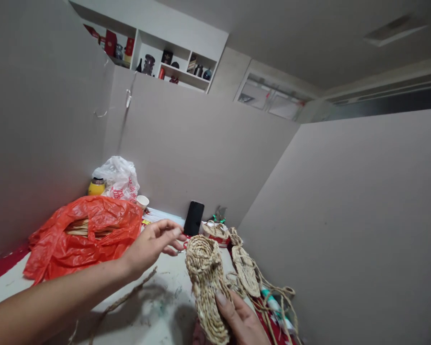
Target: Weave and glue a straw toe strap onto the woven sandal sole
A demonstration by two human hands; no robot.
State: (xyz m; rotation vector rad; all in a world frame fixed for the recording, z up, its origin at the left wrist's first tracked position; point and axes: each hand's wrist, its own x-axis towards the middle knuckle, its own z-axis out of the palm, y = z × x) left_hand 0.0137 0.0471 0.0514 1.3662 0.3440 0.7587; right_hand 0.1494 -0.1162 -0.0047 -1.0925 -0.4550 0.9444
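Observation:
A woven straw slipper [208,292] with a round, coiled toe part stands tilted upright above the table. My right hand [242,318] is closed on its lower right side, with the thumb on the front face. Just left of the toe end, my left hand [161,237] hangs in the air with its fingers loosely bent and apart. No object shows between them. A twisted straw cord [129,293] runs below my left forearm. To the right of the held slipper lies a flat woven sole [246,270] among loose cords.
A red plastic bag [57,239] with straw inside sits left, near a white bag [118,175], a yellow jar [96,187] and a paper cup [142,201]. A phone [194,218] leans at the back beside green-handled pliers [220,214]. Grey partitions [187,143] enclose the table [154,306].

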